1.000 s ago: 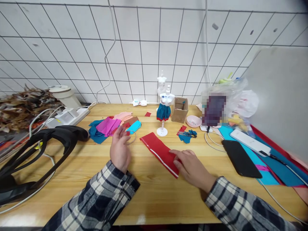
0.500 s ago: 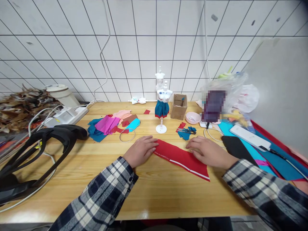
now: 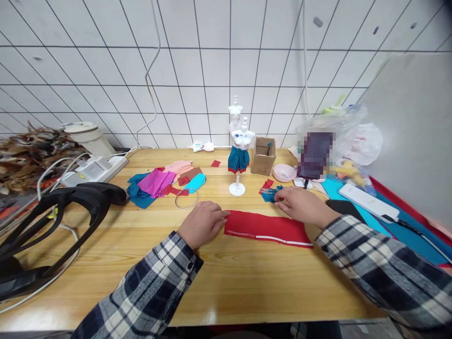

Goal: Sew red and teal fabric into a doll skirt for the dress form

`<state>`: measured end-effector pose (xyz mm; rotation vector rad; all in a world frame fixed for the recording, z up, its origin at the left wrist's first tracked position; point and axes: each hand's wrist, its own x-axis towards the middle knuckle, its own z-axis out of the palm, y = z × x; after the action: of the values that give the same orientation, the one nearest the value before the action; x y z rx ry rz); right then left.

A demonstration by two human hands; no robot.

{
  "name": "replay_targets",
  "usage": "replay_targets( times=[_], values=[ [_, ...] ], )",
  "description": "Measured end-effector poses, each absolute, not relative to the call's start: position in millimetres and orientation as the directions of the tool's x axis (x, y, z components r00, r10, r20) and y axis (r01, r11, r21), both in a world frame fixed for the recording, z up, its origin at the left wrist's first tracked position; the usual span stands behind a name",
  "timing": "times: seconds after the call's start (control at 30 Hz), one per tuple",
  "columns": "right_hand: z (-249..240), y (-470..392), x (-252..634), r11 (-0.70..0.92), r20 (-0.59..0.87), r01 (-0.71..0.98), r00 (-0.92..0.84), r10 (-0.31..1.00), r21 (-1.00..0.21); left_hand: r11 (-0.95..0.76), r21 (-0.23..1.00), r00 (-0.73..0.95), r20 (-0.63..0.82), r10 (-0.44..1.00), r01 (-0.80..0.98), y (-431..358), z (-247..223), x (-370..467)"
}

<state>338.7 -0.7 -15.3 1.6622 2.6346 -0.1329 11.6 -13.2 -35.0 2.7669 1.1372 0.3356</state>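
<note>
A long red cloth strip [image 3: 264, 226] lies nearly level on the wooden table, a white band along its lower edge. My left hand [image 3: 203, 223] rests at the strip's left end, its fingertips touching the corner; what its closed fingers hold, if anything, is hidden. Above the strip's right part, my right hand [image 3: 300, 205] reaches to the scissors [image 3: 269, 191], which lie on blue and red scraps. Its fingers cover the handles, and their grip cannot be made out. Behind the strip stands a small white mannequin [image 3: 243, 140] in a blue skirt [image 3: 238, 159] with red trim.
Coloured scraps [image 3: 155, 182] and a metal hoop [image 3: 187, 198] lie at the left, beside a black headset frame [image 3: 95, 202]. A cardboard box [image 3: 263, 162], a pink bowl [image 3: 284, 178] and a power bank [image 3: 369, 200] are at the right.
My right hand has left the red strip and moved up to the scissors. The strip's right end has swung upward, so it lies more level. My left hand has barely moved.
</note>
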Motion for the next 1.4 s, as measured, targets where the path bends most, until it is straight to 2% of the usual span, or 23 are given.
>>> replay_targets(
  times=[0.07,0.13,0.3,0.4,0.5,0.57,0.63,0.7,0.73,0.8,0.83,0.9,1.0,1.07,1.17,1.3,1.4],
  values=[
    [-23.5,7.3,337.0,0.367,-0.064,0.930,-0.366,0.928,0.003,-0.739,0.235,0.713,0.198,0.672,0.631,-12.6,-37.1,13.9],
    [-33.3,15.3,333.5,0.369,-0.041,0.929,-0.369,0.929,-0.016,-0.761,0.258,0.742,0.189,0.644,0.595,-12.6,-38.9,16.0],
    [-37.6,43.1,335.4,0.461,0.112,0.839,-0.449,0.887,-0.288,-0.703,0.201,0.696,0.117,0.708,0.682,-14.1,-38.4,15.9],
    [-19.2,55.9,348.5,0.396,0.178,0.865,-0.356,0.917,-0.309,-0.682,0.180,0.674,0.112,0.730,0.709,-13.5,-36.7,13.4],
    [10.9,54.2,357.4,0.242,0.262,0.923,-0.165,0.951,-0.300,-0.663,0.223,0.651,0.136,0.747,0.714,-13.2,-35.5,12.5],
    [31.7,40.9,350.6,0.160,0.257,0.914,-0.063,0.964,-0.373,-0.630,0.341,0.605,0.192,0.773,0.698,-15.6,-34.5,13.8],
    [47.0,18.8,329.9,0.197,0.167,0.838,-0.128,0.978,-0.509,-0.564,0.583,0.540,0.240,0.807,0.585,-20.9,-33.0,16.8],
    [52.8,-6.5,299.2,0.286,0.137,0.783,-0.253,0.958,-0.553,-0.409,0.860,0.512,0.215,0.832,0.305,-28.3,-31.3,21.0],
    [52.0,-18.1,282.8,0.332,0.117,0.765,-0.322,0.939,-0.552,-0.287,0.948,0.525,0.176,0.833,0.137,-32.0,-30.4,23.2],
    [45.1,-35.5,254.2,0.364,0.075,0.719,-0.401,0.913,-0.592,-0.031,0.995,0.587,0.083,0.805,-0.097,-37.6,-28.9,27.1],
    [40.1,-40.7,243.8,0.364,0.063,0.695,-0.419,0.906,-0.620,0.062,0.989,0.614,0.032,0.789,-0.131,-39.0,-28.3,28.3],
    [30.3,-45.0,233.4,0.345,0.051,0.631,-0.435,0.899,-0.695,0.170,0.982,0.624,-0.083,0.777,-0.081,-38.5,-27.5,28.8],
    [19.9,-43.8,240.0,0.221,0.030,0.576,-0.321,0.946,-0.787,0.248,0.969,0.585,-0.209,0.784,0.014,-31.9,-26.0,24.6],
    [16.0,-43.4,251.9,0.123,0.008,0.524,-0.217,0.976,-0.843,0.265,0.963,0.602,-0.238,0.762,0.046,-27.3,-24.0,20.0],
    [10.8,-45.0,270.5,0.058,0.003,0.354,-0.153,0.988,-0.934,0.235,0.965,0.699,-0.250,0.670,0.120,-23.8,-19.7,13.4],
    [5.1,-45.0,296.3,0.091,0.093,0.182,0.006,0.996,-0.979,0.218,0.950,0.764,-0.309,0.567,0.223,-23.5,-13.9,5.2],
    [9.3,-47.5,323.5,0.228,0.246,0.126,0.151,0.957,-0.965,0.189,0.950,0.772,-0.313,0.553,0.250,-22.1,-9.1,-1.0]
  ],
)
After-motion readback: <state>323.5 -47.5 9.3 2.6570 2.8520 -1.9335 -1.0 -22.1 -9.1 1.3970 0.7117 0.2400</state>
